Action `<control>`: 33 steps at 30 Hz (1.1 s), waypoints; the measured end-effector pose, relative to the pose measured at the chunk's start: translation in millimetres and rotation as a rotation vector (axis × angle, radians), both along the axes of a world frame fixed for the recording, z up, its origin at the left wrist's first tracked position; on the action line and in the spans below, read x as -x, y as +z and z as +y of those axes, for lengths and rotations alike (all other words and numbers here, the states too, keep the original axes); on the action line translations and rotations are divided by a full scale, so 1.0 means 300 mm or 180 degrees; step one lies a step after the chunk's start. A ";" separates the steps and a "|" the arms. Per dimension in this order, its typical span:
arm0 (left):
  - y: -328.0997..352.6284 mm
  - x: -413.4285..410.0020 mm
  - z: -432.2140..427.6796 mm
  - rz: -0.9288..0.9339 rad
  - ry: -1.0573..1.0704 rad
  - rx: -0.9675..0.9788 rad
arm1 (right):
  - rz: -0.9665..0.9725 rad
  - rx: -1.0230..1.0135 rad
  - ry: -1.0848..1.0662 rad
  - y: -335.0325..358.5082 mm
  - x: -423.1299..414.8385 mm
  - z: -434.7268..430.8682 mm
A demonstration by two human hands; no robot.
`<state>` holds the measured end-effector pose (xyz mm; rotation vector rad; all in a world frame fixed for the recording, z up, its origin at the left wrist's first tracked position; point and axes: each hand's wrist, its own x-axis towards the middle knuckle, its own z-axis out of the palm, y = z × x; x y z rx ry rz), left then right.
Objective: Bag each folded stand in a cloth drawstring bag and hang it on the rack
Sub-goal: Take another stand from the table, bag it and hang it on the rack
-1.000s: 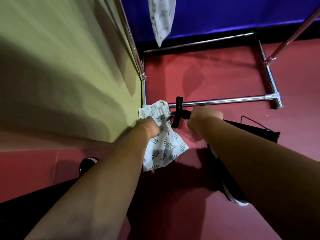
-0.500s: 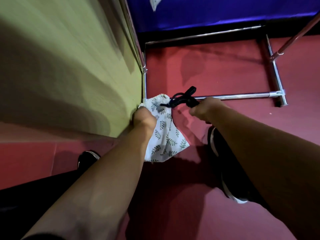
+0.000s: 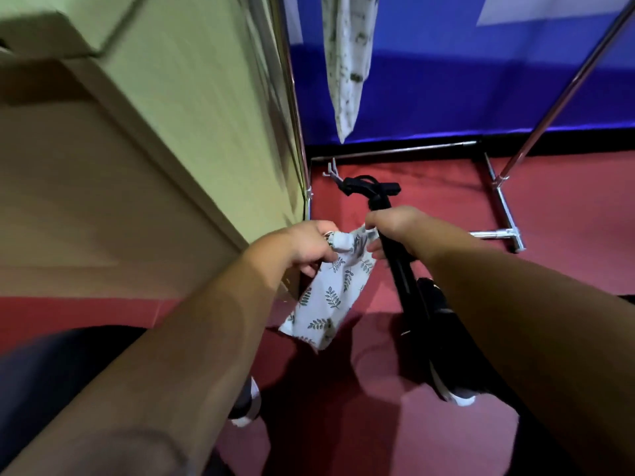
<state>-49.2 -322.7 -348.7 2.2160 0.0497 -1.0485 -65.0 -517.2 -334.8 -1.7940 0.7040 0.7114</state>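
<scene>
My left hand [image 3: 305, 243] grips the bunched mouth of a white cloth drawstring bag [image 3: 328, 297] printed with green leaves; the bag hangs limp below it. My right hand [image 3: 391, 226] grips a black folded stand [image 3: 403, 269] by its upper shaft, right beside the bag's mouth. The stand's head and strap stick up above my fist, and its long body slants down outside the bag. Another leaf-print bag [image 3: 347, 63] hangs from the chrome rack [image 3: 505, 201] at the top.
A pale green box or cabinet [image 3: 154, 132] fills the left side, close to my left arm. The rack's chrome base bars lie on the red floor [image 3: 567, 235] ahead. A blue wall stands behind. My shoes [image 3: 443, 355] are below my hands.
Both hands have risen and the view has tilted up. The stand has swung from lying across the bag's mouth to standing upright in my right hand. The hanging bag has come back into view.
</scene>
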 end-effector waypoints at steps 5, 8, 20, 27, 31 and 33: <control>0.275 0.112 0.041 -0.0631 -0.0364 -0.0069 | -0.0073 -0.0092 0.0042 0.213 0.093 0.035; 0.426 0.187 0.054 -0.1287 -0.0522 -0.0373 | -0.0114 -0.0092 0.0183 0.321 0.146 0.036; 0.441 0.311 0.147 -0.2193 0.1256 0.0125 | -0.0587 -0.0499 0.0270 0.381 0.287 0.106; 0.416 0.259 0.145 -0.1728 0.0901 -0.0306 | -0.1390 -0.0988 0.0140 0.404 0.210 0.155; 0.365 0.207 0.169 -0.2123 0.0418 -0.0903 | -0.1630 -0.0841 0.0237 0.377 0.135 0.159; 0.349 0.197 0.169 -0.2251 0.0322 -0.1125 | -0.1563 -0.0729 0.0465 0.381 0.121 0.163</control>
